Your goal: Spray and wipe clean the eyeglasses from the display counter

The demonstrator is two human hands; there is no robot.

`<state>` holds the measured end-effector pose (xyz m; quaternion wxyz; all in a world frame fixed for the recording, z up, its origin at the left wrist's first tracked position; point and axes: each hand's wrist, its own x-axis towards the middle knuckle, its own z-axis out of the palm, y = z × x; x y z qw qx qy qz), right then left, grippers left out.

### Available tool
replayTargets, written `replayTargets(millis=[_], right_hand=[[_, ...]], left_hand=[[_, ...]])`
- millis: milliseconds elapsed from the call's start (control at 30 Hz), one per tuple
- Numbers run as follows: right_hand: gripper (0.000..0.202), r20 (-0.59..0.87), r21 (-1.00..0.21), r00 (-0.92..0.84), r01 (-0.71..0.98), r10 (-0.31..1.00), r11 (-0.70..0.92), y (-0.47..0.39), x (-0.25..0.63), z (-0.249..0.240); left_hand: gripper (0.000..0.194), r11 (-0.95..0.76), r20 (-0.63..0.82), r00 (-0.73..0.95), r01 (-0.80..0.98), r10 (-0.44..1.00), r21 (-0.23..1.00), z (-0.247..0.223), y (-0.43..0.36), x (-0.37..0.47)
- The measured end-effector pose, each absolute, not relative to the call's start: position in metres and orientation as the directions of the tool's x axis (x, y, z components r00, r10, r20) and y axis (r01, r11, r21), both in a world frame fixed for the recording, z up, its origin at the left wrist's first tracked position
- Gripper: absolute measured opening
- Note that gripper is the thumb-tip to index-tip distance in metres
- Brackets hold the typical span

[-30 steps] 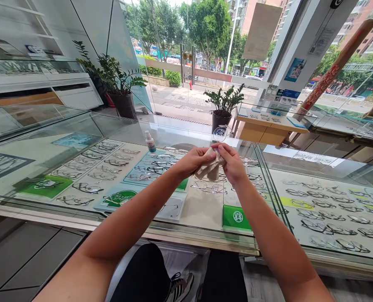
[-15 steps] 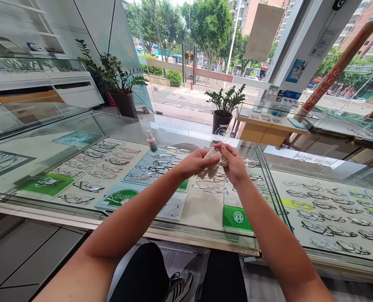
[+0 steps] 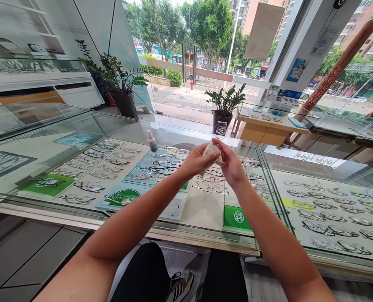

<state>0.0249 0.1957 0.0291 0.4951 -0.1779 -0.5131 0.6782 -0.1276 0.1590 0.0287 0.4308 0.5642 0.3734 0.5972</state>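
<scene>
Above the glass counter [image 3: 205,214], both my hands meet around a pale cloth and a pair of thin-rimmed eyeglasses. My left hand [image 3: 196,162] is closed on the beige cloth [image 3: 210,152], its thumb pressing the fabric. With bent fingers, my right hand [image 3: 232,165] grips the eyeglasses [image 3: 220,129]; one round lens stands up beyond the fingertips. The other lens is mostly hidden by the cloth and fingers. A small spray bottle [image 3: 151,141] with a white top and blue-green base stands on the glass, left of my hands.
Under the glass lie rows of spectacle frames [image 3: 161,165] and green display blocks [image 3: 238,217]. Another glass case [image 3: 331,209] adjoins on the right. Beyond the counter stand two potted plants [image 3: 223,105] and a small wooden table [image 3: 255,134].
The cloth is bunched higher and closer between my hands. The exposed lens has tilted and dropped slightly toward my fingers. My right fingers have shifted a little.
</scene>
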Motion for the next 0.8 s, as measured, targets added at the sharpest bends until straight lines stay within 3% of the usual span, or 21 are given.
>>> replayTargets(millis=[367, 800], right_hand=[[0.036, 0.268, -0.845, -0.448, -0.535, 0.853, -0.015, 0.19, 0.019, 0.026], [0.036, 0.278, -0.834, -0.458, -0.551, 0.844, -0.025, 0.184, 0.017, 0.027]], left_hand=[[0.062, -0.236, 0.235, -0.039, -0.05, 0.971, 0.97, 0.021, 0.16, -0.125], [0.05, -0.435, 0.432, -0.108, -0.012, 0.896, 0.9, 0.02, 0.156, -0.116]])
